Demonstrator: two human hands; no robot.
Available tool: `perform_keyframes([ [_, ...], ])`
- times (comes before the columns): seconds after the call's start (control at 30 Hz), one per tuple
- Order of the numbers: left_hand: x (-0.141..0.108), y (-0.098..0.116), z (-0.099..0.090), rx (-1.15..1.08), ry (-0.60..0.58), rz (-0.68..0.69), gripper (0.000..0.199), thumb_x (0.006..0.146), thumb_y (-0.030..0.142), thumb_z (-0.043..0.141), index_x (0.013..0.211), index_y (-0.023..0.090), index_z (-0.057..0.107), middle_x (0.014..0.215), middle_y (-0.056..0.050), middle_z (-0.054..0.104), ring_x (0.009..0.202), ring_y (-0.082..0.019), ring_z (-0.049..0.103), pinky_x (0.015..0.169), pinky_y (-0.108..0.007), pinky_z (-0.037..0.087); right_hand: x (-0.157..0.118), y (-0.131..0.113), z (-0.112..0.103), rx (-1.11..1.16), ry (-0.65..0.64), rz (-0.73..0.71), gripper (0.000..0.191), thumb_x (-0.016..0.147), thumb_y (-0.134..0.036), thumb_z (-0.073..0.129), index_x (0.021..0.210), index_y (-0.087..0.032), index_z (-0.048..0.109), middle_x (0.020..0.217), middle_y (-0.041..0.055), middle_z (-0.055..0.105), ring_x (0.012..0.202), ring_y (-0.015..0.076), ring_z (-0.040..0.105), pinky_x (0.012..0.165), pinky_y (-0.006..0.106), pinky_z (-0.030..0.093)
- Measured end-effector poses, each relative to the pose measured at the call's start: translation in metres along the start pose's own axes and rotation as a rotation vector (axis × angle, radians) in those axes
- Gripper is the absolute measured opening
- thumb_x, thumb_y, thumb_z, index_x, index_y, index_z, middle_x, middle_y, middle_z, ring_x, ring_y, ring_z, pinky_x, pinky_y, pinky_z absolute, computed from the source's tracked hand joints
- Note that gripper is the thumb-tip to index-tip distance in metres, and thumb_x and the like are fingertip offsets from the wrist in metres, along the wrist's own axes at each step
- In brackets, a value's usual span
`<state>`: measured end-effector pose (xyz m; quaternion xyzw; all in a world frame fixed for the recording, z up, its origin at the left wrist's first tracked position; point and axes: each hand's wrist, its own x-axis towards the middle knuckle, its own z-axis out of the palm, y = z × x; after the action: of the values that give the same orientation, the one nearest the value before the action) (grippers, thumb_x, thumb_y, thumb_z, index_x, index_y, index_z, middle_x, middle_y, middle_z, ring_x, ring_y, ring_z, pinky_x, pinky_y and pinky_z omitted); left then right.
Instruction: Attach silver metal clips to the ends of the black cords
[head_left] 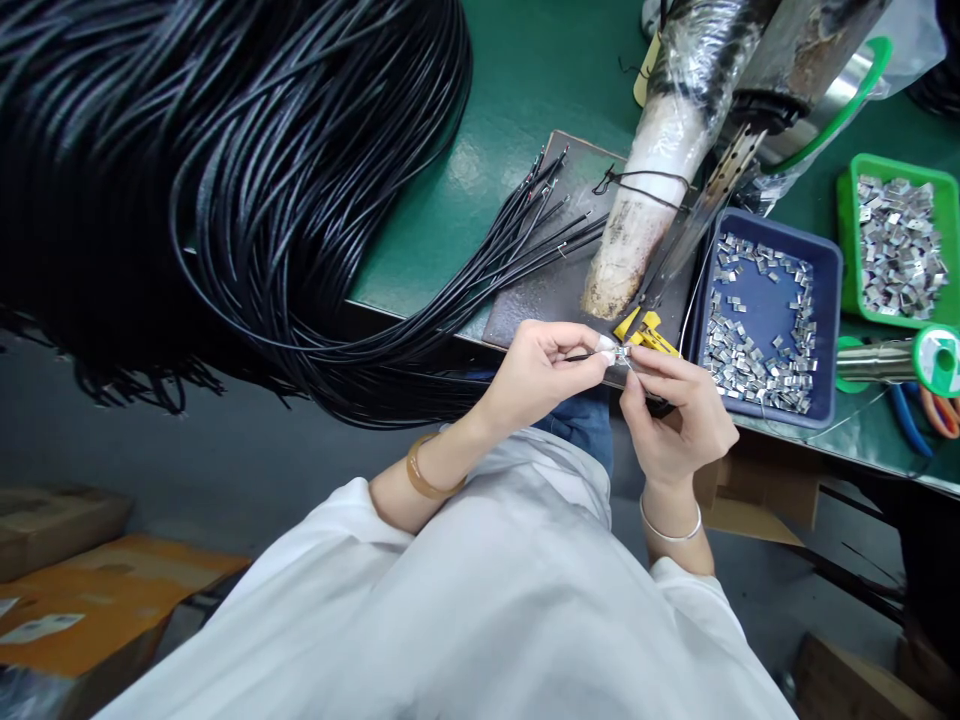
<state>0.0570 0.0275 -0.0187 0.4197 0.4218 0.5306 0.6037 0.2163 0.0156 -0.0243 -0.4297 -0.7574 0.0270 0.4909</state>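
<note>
My left hand (pixel 555 365) pinches the end of a thin black cable between thumb and fingertips. Facing it, my right hand (pixel 667 400) grips a small silvery metal connector (pixel 622 354) that meets the cable end. My fingertips partly cover the joint, so how the two fit together is hidden. Just beyond my hands lies a yellow tool (pixel 646 330) on a dark board. A blue tray (pixel 829 330) with many small metal connectors stands to the right of my right hand. To the left, a bunch of black cables (pixel 450 300) reaches onto the board.
A large heap of black cable (pixel 300 150) covers the left of the green table (pixel 517 70). A wrapped white pipe (pixel 637 220) slants down over the board (pixel 517 305). At right stand a green bin (pixel 847 240) of metal pieces and a solder spool (pixel 936 362).
</note>
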Motion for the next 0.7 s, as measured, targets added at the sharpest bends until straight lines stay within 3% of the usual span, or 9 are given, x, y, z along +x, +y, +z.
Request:
perform_keyframes([
  [0.27,0.0030,-0.0034,0.0036,-0.010,0.050,0.015,0.008,0.076,0.018,0.071,0.076,0.011,0.073,0.074,-0.003,0.073,0.064,-0.009,0.063,0.062,-0.017,0.053,0.0038,0.0012,0.0034,0.005,0.010,0.016,0.021,0.084,-0.010,0.071,0.096,-0.026,0.063,0.105,0.0008,0.076,0.090,0.0163,0.074,0.080,0.032,0.063],
  [0.47,0.0000,-0.0019,0.0050,0.033,0.063,0.037,0.012,0.079,0.022,0.070,0.076,0.010,0.072,0.068,-0.002,0.068,0.057,-0.006,0.056,0.051,-0.014,0.043,0.0069,-0.0034,0.0014,-0.006,0.022,0.026,0.024,0.081,-0.008,0.074,0.096,-0.025,0.067,0.105,0.0013,0.075,0.090,0.0165,0.075,0.080,0.031,0.065],
  [0.7,0.0034,-0.0014,0.0018,0.000,0.031,0.054,0.008,0.076,0.018,0.071,0.076,0.011,0.074,0.073,-0.002,0.073,0.063,-0.008,0.062,0.061,-0.016,0.051,0.0054,-0.0040,0.0021,-0.012,0.029,-0.014,0.021,0.080,-0.007,0.074,0.090,-0.021,0.063,0.104,0.0030,0.076,0.088,0.0159,0.075,0.077,0.028,0.064],
])
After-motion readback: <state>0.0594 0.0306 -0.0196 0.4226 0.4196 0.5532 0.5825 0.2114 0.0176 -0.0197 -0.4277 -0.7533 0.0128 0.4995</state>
